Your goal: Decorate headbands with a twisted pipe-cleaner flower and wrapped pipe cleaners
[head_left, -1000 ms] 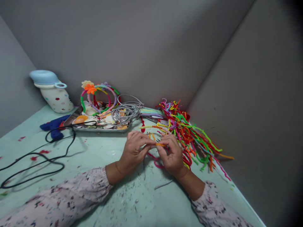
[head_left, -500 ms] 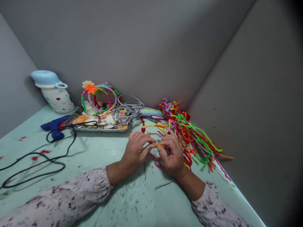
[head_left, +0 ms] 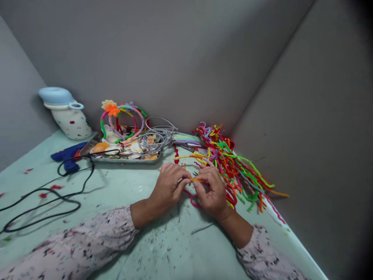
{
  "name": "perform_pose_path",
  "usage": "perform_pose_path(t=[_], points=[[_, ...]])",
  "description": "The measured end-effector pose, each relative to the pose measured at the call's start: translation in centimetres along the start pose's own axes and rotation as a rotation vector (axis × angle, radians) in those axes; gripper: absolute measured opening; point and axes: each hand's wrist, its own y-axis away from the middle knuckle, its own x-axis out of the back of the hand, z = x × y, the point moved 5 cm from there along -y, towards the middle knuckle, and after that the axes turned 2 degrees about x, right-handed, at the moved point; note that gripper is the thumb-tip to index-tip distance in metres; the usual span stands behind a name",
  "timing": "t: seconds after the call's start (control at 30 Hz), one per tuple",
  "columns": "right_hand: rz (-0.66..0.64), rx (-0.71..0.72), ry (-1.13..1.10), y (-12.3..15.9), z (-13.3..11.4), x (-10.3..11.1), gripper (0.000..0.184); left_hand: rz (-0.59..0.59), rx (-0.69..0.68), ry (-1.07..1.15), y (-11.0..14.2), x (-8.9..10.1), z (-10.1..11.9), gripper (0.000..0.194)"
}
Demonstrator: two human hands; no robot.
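Both hands (head_left: 168,189) (head_left: 213,192), left fingers (head_left: 181,174) seemingly lower

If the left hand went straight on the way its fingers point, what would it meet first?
Probably the right hand: it lies just ahead of the left hand, with the orange strip pinched between them. Depth is unclear.

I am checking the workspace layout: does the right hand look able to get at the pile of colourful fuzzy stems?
Probably yes. The pile lies just beyond and beside the right hand, with nothing visible blocking the way, though it is pinching an orange stem together with the left hand.
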Motion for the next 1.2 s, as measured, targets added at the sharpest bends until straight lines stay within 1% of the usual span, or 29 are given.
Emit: perform_pose_path(t=[0.3,0.43,0.57,0.77,1.07,1.2], points=[[-0.002,-0.024,0.001,0.21,0.31,0.0,0.011,0.0,0.009,0.0,-0.02,-0.18,-0.15,0.011],[-0.012,-0.027,0.001,0.15,0.32,-0.04,0.009,-0.038,0.029,-0.006,-0.03,-0.31,-0.22,0.014],[-0.011,-0.012,-0.01,0.14,0.26,-0.09,0.009,-0.085,0.045,0.032,-0.06,-0.52,-0.24,0.017],[0.003,-0.03,-0.023,0.19,0.41,-0.09,0.01,-0.103,0.056,0.092,-0.06,-0.51,-0.32,0.017],[-0.014,-0.014,-0.046,0.16,0.29,-0.15,0.013,-0.132,0.055,0.087,-0.05,-0.67,-0.37,0.022],[-0.004,-0.031,-0.057,0.24,0.48,-0.11,0.012,-0.122,0.038,0.091,-0.02,-0.56,-0.19,0.017]])
